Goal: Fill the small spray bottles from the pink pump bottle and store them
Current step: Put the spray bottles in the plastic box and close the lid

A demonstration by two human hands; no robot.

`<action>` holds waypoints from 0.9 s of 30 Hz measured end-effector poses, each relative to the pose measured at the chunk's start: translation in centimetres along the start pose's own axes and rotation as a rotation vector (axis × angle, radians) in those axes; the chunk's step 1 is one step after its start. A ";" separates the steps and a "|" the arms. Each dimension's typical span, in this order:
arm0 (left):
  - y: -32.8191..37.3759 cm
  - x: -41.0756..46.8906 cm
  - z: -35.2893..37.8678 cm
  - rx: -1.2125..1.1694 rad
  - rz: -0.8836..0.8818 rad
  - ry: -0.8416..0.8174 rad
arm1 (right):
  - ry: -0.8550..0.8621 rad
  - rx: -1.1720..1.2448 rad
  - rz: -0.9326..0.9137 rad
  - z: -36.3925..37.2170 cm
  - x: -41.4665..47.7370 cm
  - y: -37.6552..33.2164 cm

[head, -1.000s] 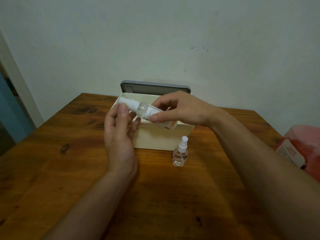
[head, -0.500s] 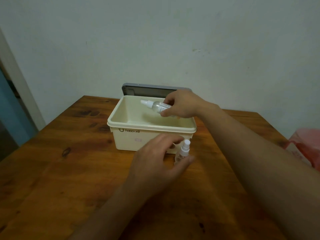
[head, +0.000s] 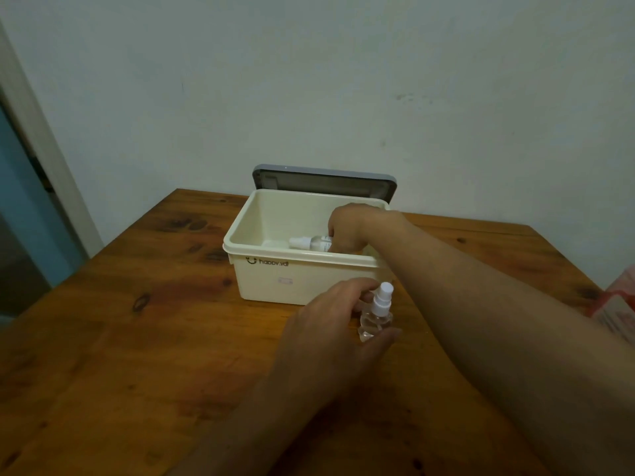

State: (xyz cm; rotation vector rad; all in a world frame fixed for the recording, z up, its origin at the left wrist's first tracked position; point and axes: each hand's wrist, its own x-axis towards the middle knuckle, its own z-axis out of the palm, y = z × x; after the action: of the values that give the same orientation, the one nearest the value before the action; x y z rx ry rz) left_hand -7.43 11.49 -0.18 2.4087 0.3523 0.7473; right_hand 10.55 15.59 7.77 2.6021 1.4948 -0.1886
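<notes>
A cream storage box [head: 275, 276] stands open on the wooden table, its grey lid [head: 323, 182] tipped up behind it. My right hand [head: 347, 228] reaches down inside the box and holds a small clear spray bottle [head: 309, 242] that lies on its side near the bottom. In front of the box a second small spray bottle [head: 376, 312] with a white top stands upright on the table. My left hand [head: 330, 328] curls round it, thumb in front and fingers behind.
A pink package [head: 618, 304] shows at the right edge of the table. The wall rises close behind the box. A door frame [head: 41, 139] stands at the left. Bare wooden tabletop [head: 137, 355] lies to the left and front.
My right hand has lowered its spray bottle from above the rim down into the box. My left hand has left that bottle and closed round the upright one on the table.
</notes>
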 end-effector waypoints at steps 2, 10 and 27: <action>-0.2 0.0 0.4 0.016 -0.010 -0.012 | -0.014 -0.002 0.000 0.4 0.4 0.0; -1.0 0.1 0.9 0.050 -0.026 -0.062 | -0.044 0.012 -0.002 1.0 1.2 0.4; -0.4 0.4 -0.6 -0.202 -0.047 0.081 | 0.222 0.261 -0.064 -0.5 -1.6 0.7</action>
State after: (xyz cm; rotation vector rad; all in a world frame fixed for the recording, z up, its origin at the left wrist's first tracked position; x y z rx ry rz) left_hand -7.53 12.23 0.19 2.1790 0.3471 0.8204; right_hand 10.42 13.97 8.53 2.8610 1.7332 -0.1110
